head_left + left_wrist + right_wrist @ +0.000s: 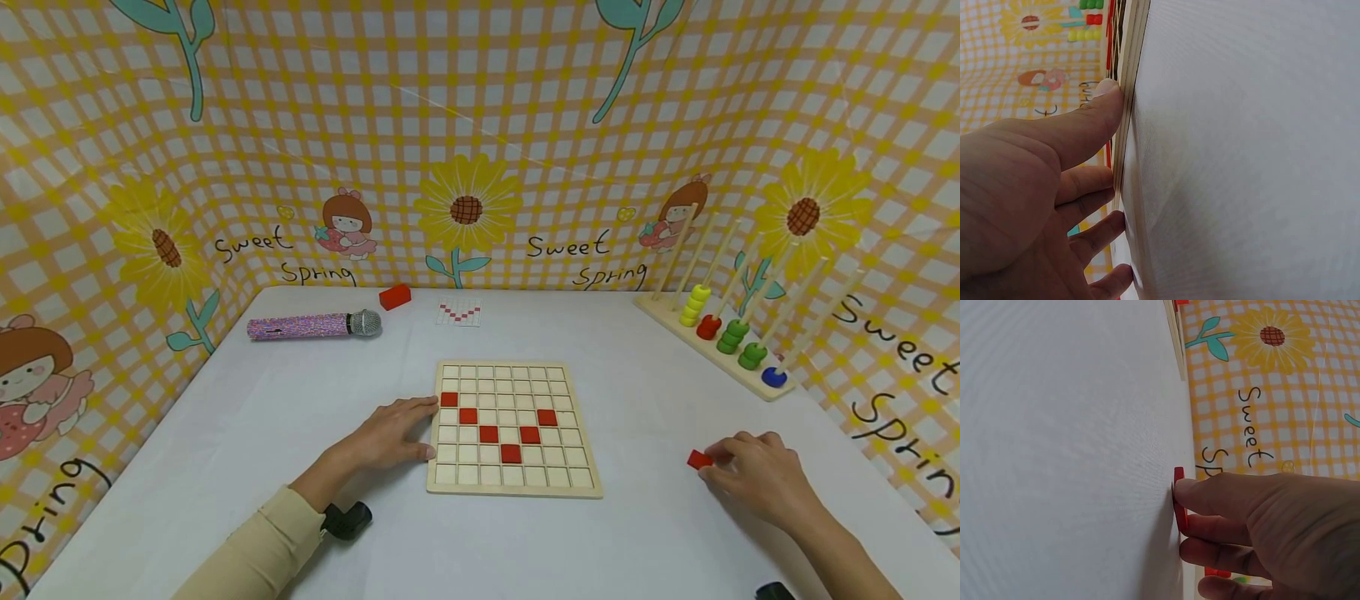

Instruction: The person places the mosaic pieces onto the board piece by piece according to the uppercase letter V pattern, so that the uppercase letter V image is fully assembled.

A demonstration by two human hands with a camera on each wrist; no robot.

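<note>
A wooden grid board (588, 483) lies on the white table, with several red tiles (511, 454) set in its squares in a slanting V. Against the board's left edge rests my left hand (390, 433), thumb and fingertips touching the rim; the left wrist view shows the fingers (1100, 237) spread along that side. Off to the right of the board, my right hand (761, 475) pinches one loose red tile (699, 459) between thumb and fingers, low over the table. In the right wrist view this tile (1179, 500) appears edge-on, partly covered by the thumb.
Behind the board lies a small pattern card (459, 312) with a similar red V. A red block (395, 297) and a glittery microphone (300, 326) lie at the back left. A pegged bead counter (720, 350) stands at the back right, before the checked cloth wall.
</note>
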